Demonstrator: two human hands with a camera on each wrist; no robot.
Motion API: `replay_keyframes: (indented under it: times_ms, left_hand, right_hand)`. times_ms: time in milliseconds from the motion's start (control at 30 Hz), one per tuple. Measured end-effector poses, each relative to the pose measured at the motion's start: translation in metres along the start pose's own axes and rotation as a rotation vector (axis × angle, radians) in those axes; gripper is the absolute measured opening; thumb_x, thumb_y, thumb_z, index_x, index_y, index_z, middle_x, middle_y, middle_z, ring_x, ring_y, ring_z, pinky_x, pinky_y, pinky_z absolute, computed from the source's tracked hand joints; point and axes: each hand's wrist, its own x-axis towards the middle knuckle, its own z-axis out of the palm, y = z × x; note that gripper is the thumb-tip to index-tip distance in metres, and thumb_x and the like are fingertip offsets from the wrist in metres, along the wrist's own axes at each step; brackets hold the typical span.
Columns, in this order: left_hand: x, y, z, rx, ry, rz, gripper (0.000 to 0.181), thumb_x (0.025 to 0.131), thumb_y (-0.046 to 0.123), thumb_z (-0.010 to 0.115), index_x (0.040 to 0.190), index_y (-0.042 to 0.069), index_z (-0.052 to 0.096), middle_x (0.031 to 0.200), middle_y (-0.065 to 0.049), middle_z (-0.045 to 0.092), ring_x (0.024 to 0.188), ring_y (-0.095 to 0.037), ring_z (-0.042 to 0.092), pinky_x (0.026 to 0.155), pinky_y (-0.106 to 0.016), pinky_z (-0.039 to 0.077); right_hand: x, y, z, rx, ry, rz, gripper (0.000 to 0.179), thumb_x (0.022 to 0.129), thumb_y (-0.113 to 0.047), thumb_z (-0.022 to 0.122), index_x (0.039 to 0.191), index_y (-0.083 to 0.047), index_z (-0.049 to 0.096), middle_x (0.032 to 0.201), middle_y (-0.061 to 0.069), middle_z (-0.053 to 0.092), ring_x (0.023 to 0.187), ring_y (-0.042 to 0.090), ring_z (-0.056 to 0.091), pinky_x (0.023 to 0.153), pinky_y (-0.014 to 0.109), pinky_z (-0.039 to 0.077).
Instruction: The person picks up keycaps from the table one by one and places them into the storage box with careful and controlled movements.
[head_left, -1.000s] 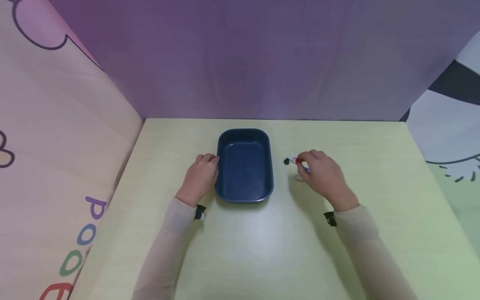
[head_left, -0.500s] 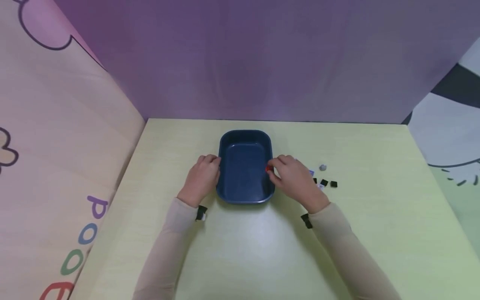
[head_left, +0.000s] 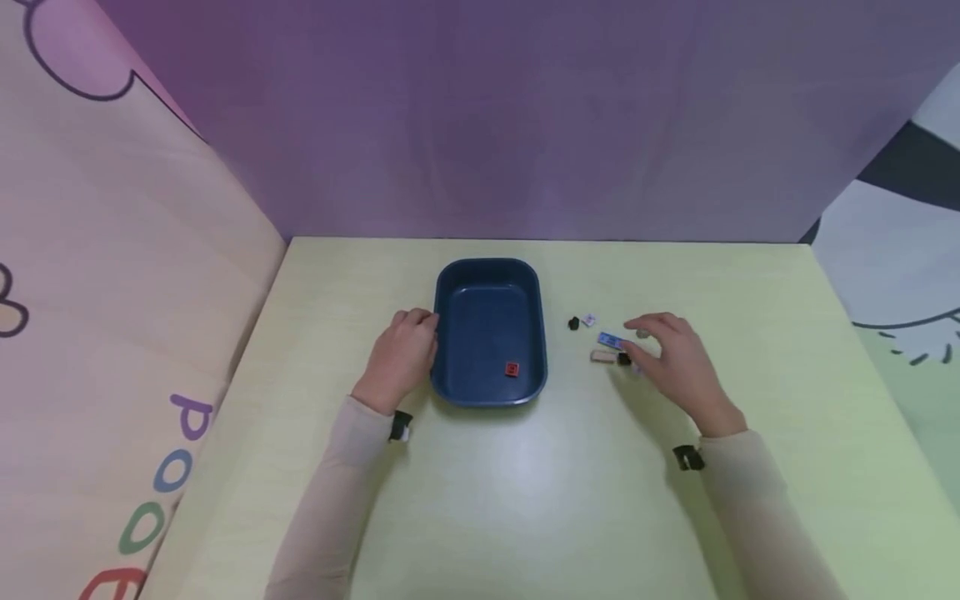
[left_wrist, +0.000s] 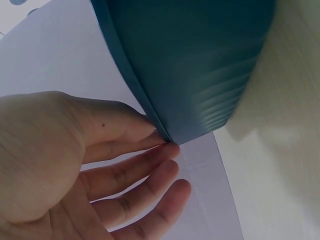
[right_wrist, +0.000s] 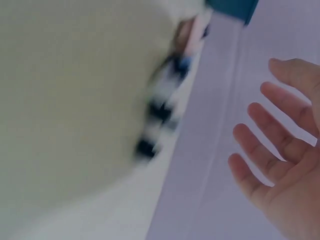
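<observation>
A dark blue rectangular tray stands on the table. My left hand pinches its left rim between thumb and fingers; in the left wrist view the thumb lies against that rim. Inside, near the front right, lies a small red square piece. To the right, my right hand is over the small loose pieces, its thumb and forefinger apart with nothing between them. By its fingers lie a blue oblong piece, a beige oblong piece and a black piece.
Nearer the tray lie a black piece and a white piece. A greyish round piece shows behind the right fingers. A purple backdrop rises at the table's far edge, with printed panels at both sides.
My right hand carried the red piece left to the tray, let it go inside and came back to the right above the loose pieces. The left hand has stayed on the rim.
</observation>
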Motion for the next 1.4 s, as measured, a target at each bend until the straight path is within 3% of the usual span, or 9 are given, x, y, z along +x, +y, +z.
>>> replay_keyframes:
  times_ms: [233,433,667,1000,1200,1400]
  left_hand:
    - [-0.001,-0.002,-0.003,-0.009,0.013,-0.014,0.035,0.096,0.006,0.062,0.128,-0.009,0.062,0.124,-0.024,0.062,0.109,-0.04,0.059,0.084,-0.047,0.057]
    - [-0.001,-0.003,-0.004,-0.018,0.013,-0.02,0.035,0.097,0.006,0.062,0.128,-0.009,0.062,0.124,-0.025,0.062,0.109,-0.04,0.058,0.084,-0.048,0.057]
    - [0.0,-0.004,-0.002,-0.019,0.0,-0.024,0.034,0.097,0.007,0.061,0.128,-0.008,0.062,0.125,-0.024,0.062,0.11,-0.04,0.058,0.084,-0.048,0.057]
    - [0.0,-0.003,0.001,-0.015,0.008,-0.01,0.034,0.097,0.006,0.062,0.127,-0.008,0.063,0.124,-0.024,0.062,0.109,-0.04,0.059,0.084,-0.047,0.057]
    - [0.0,-0.002,0.001,0.018,0.01,0.003,0.034,0.096,0.006,0.063,0.126,-0.009,0.063,0.123,-0.024,0.063,0.108,-0.04,0.059,0.084,-0.046,0.057]
    - [0.001,0.001,-0.001,0.048,0.01,0.012,0.034,0.095,0.006,0.064,0.126,-0.009,0.064,0.123,-0.024,0.063,0.107,-0.04,0.059,0.082,-0.046,0.057]
  right_hand:
    - [-0.03,0.036,-0.019,-0.048,-0.11,0.2,0.032,0.097,-0.014,0.067,0.122,0.005,0.063,0.122,0.03,0.057,0.115,0.049,0.051,0.096,0.067,0.039]
    - [-0.034,0.047,-0.022,-0.092,-0.17,0.265,0.033,0.096,-0.011,0.066,0.123,0.007,0.061,0.12,0.034,0.056,0.106,0.051,0.055,0.088,0.067,0.046]
    - [-0.031,0.055,-0.02,-0.115,-0.255,0.249,0.032,0.095,-0.009,0.065,0.122,0.008,0.061,0.117,0.032,0.061,0.107,0.049,0.056,0.092,0.066,0.044]
    - [-0.029,0.052,-0.02,-0.126,-0.254,0.246,0.027,0.095,-0.008,0.064,0.117,0.007,0.065,0.112,0.03,0.064,0.103,0.048,0.057,0.089,0.065,0.045]
    - [-0.028,0.044,-0.021,-0.112,-0.234,0.278,0.03,0.097,-0.013,0.064,0.121,0.005,0.064,0.118,0.031,0.059,0.108,0.049,0.055,0.092,0.067,0.043]
    - [-0.018,0.02,-0.019,-0.07,-0.14,0.186,0.028,0.096,-0.012,0.067,0.12,0.002,0.065,0.118,0.03,0.059,0.105,0.047,0.057,0.085,0.063,0.047]
